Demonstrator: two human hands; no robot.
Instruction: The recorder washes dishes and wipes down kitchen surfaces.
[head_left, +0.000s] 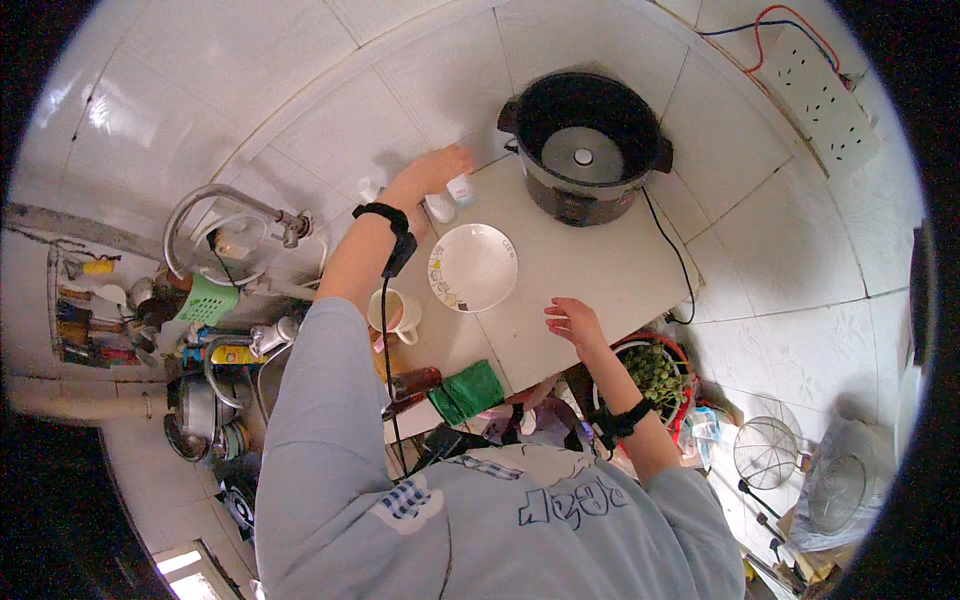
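Observation:
My left hand (437, 174) reaches to the back of the counter by the tiled wall, over several small white containers. One white container with printing (460, 190) shows just under its fingers, and a plain white one (440, 208) is close beside it. Whether the fingers grip anything is hidden. Above the counter's right front part hovers my right hand (576, 324), empty, its fingers slightly apart. Between the hands lies a white plate (474, 268) with a cartoon-patterned rim. Behind it stands a dark electric cooker pot (592, 142), lidless, with nothing visible inside except its base disc.
A white mug (396, 315) stands near my left forearm. Along the front edge are a green scouring cloth (466, 392) and a red-brown jar (415, 382). A black power cord (670, 251) runs down the right side. The sink faucet (225, 195) is to the left.

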